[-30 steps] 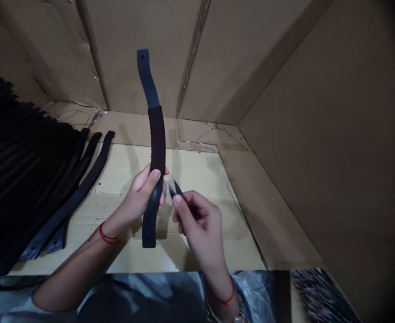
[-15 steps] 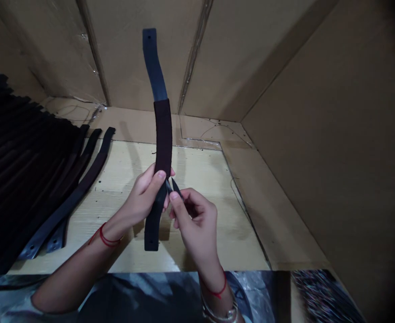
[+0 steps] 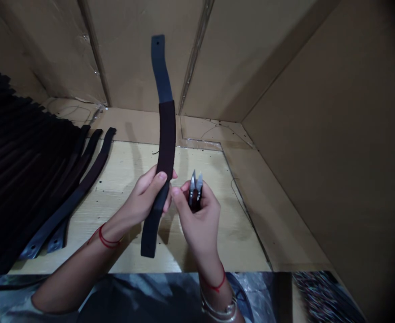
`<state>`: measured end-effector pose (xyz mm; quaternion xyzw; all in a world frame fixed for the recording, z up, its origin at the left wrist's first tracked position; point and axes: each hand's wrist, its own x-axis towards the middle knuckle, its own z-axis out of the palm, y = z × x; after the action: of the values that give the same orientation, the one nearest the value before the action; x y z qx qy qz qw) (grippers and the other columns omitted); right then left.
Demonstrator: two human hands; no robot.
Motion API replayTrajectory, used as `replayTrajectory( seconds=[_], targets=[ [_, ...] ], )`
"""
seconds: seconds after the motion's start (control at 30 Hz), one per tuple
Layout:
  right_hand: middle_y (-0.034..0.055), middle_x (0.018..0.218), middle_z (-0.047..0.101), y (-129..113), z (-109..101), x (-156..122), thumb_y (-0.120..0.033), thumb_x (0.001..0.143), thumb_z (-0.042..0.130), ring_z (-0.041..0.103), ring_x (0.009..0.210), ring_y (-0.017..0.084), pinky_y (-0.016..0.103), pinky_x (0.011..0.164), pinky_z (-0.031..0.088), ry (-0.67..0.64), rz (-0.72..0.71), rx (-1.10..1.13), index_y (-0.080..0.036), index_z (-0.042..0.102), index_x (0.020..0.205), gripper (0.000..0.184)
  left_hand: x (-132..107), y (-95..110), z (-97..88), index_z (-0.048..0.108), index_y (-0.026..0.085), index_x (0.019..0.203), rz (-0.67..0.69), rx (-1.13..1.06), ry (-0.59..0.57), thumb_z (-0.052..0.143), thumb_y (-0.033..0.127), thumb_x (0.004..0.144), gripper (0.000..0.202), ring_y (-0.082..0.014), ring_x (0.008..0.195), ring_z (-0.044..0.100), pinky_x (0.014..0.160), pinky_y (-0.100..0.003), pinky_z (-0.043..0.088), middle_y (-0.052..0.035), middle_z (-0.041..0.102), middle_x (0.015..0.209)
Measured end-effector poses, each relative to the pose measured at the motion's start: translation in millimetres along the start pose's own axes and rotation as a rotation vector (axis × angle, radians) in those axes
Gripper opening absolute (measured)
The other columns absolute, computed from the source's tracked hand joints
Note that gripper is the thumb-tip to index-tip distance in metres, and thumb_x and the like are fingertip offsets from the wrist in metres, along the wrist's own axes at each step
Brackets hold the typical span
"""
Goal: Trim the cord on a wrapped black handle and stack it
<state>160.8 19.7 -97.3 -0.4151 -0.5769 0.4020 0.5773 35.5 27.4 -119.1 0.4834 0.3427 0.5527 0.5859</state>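
Observation:
My left hand (image 3: 152, 190) is closed around a long curved dark strap (image 3: 167, 134), thumb on top, just where its brown-black sleeved middle meets the lower bare end. The strap stands nearly upright in view, with a small hole at its top end. In my right hand (image 3: 200, 215) are thread snips (image 3: 195, 190), wrapped by the fingers, their two pointed blades apart and facing away from me. The blades are clear of the strap. My right thumb and forefinger come near the strap's right edge; whether they pinch a thread there I cannot make out.
A big pile of similar dark straps (image 3: 22, 179) fills the left, with several lying at its right edge on the pale board (image 3: 197, 233). Cardboard walls (image 3: 251, 54) rise behind and to the right. Loose threads (image 3: 242, 197) lie about. A multicoloured bundle (image 3: 321, 291) sits at bottom right.
The snips have come away from the strap's edge, moving right and turning so the blades point up and away. The strap has tilted slightly, its top shifting right.

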Motion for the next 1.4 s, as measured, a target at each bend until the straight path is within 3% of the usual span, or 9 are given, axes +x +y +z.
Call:
replayTrajectory(
  seconds=[0.17,0.47,0.53,0.63,0.77,1.0,1.4],
  targets=[
    [-0.004,0.054,0.055,0.9,3.4,5.7,-0.02,0.084,0.066,0.049,0.043,0.008,0.015,0.041,0.04,0.037,-0.018,-0.018,-0.016,0.057,0.073,0.015,-3.2,-1.8,0.6,0.048,0.018,0.11,-0.049,-0.045,-0.081,0.038,0.045,0.099,0.031,-0.008,0.039,0.049,0.038,-0.015,0.039,0.0046,0.056,0.052],
    [0.0004,0.067,0.06,14.2,-1.9,2.2,-0.024,0.083,0.071,0.056,0.059,0.012,0.018,0.053,0.045,0.091,-0.024,-0.004,-0.015,0.058,0.075,0.017,-7.4,-3.1,7.0,0.047,0.017,0.114,0.004,-0.088,-0.159,0.036,0.044,0.1,0.033,-0.0083,0.039,0.046,0.04,-0.017,0.037,0.0041,0.055,0.051],
    [-0.0003,0.065,0.058,11.9,-5.3,-1.2,-0.027,0.086,0.068,0.054,0.057,0.011,0.018,0.053,0.043,0.049,-0.014,-0.004,-0.015,0.057,0.078,0.018,-8.1,-1.0,8.2,0.048,0.016,0.116,-0.015,-0.069,-0.148,0.035,0.044,0.1,0.034,-0.008,0.039,0.046,0.041,-0.017,0.037,0.0038,0.054,0.051],
    [-0.0026,0.059,0.05,4.8,-12.8,-10.5,-0.033,0.099,0.05,0.046,0.05,0.009,0.018,0.048,0.036,-0.128,0.031,0.004,-0.016,0.055,0.08,0.026,-8.7,0.9,9.3,0.048,0.016,0.12,-0.031,-0.032,-0.121,0.036,0.043,0.1,0.035,-0.0079,0.042,0.046,0.042,-0.017,0.039,0.0036,0.054,0.053],
    [-0.0041,0.053,0.042,-3.4,-19.1,-22.0,-0.03,0.104,0.042,0.037,0.045,0.007,0.019,0.046,0.029,-0.268,0.079,-0.158,-0.016,0.053,0.074,0.035,-8.0,-0.4,9.0,0.049,0.018,0.121,-0.023,-0.027,-0.068,0.039,0.044,0.099,0.035,-0.0077,0.045,0.048,0.043,-0.016,0.04,0.0038,0.053,0.055],
    [-0.0043,0.049,0.043,-4.2,-15.7,-21.8,-0.031,0.103,0.043,0.039,0.042,0.008,0.02,0.047,0.029,-0.279,0.072,-0.255,-0.015,0.052,0.072,0.036,-4.8,-2.3,5.5,0.051,0.019,0.117,0.015,0.103,0.005,0.042,0.046,0.097,0.034,-0.008,0.047,0.05,0.043,-0.016,0.041,0.0032,0.053,0.058],
    [-0.0024,0.055,0.049,-4.8,-15.7,-22.1,-0.034,0.102,0.043,0.045,0.048,0.008,0.021,0.047,0.028,-0.269,0.091,-0.3,-0.015,0.054,0.071,0.038,-9.7,-2.5,7.3,0.053,0.02,0.117,-0.002,0.107,0.02,0.043,0.047,0.096,0.035,-0.0082,0.049,0.05,0.045,-0.017,0.041,0.0025,0.052,0.062]
  ],
)
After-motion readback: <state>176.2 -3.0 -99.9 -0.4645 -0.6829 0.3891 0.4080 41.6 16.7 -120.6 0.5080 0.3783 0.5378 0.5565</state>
